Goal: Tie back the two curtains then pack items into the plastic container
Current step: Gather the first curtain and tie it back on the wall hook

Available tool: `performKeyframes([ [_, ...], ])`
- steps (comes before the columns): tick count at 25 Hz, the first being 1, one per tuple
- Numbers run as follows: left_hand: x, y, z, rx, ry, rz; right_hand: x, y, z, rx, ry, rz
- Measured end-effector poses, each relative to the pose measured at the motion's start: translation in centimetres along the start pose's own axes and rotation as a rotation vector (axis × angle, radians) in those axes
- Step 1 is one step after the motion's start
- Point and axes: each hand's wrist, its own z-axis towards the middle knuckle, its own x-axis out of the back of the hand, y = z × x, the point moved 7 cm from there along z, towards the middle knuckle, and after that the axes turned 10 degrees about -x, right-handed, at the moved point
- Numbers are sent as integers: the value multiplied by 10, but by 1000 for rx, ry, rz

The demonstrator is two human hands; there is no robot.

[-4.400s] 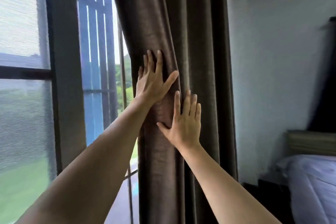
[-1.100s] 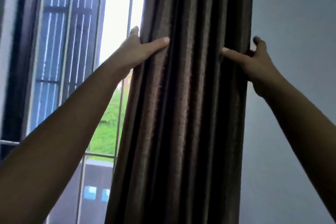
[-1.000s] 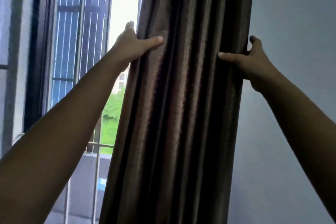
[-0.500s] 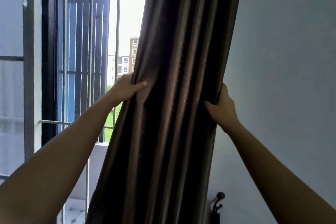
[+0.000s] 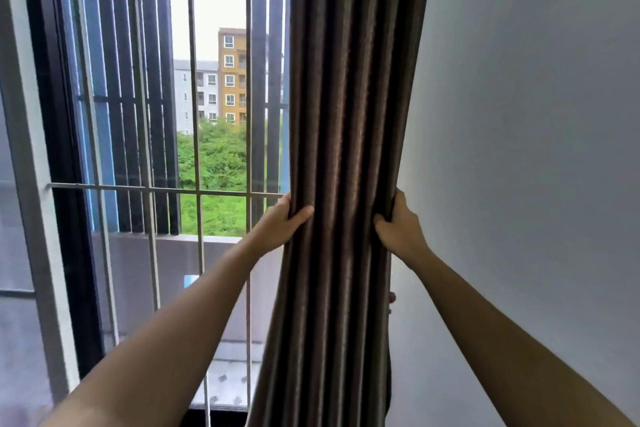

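A dark brown curtain (image 5: 343, 149) hangs gathered in tight vertical pleats next to the white wall. My left hand (image 5: 282, 224) grips its left edge, thumb across the front folds and fingers hidden behind the cloth. My right hand (image 5: 398, 227) grips its right edge at about the same height, fingers tucked behind the fabric. The bundle is squeezed narrow between the two hands. A small dark hook (image 5: 391, 298) peeks out on the wall just right of the curtain, below my right hand. No tie-back or plastic container is in view.
White metal window bars (image 5: 194, 191) and a dark window frame (image 5: 65, 184) stand to the left, with dark vertical slats, greenery and buildings outside. The plain white wall (image 5: 526, 149) fills the right side.
Both hands have slid down the curtain from high up to mid-height, pressing the pleats closer together. The view has tilted down and the window has come more into sight.
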Motion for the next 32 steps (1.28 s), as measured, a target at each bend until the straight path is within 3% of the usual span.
performKeyframes([
  [2,-19,0,-5,-7,-32,-56,5,11,-2,-25,-3,-4],
  [4,-29,4,-4,-13,-65,-93,25,15,-5,-6,143,43],
  [6,-27,10,2,-40,-76,-193,48,2,-16,132,371,55],
  [8,-15,10,14,-59,-22,-290,50,-25,-31,342,475,-18],
  [11,9,19,25,-119,101,-98,7,-55,-34,532,305,-204],
  [14,17,34,21,-199,163,157,-47,-49,-23,404,63,-286],
  [18,3,28,19,-167,66,239,-72,-25,-23,208,152,-378],
  [23,-16,14,29,-111,-95,148,-96,10,-37,183,141,-438],
  [27,-34,-3,21,-17,-265,-6,-136,45,-56,147,-41,-430],
  [32,-35,-11,17,69,-281,-121,-160,57,-57,150,-187,-416],
])
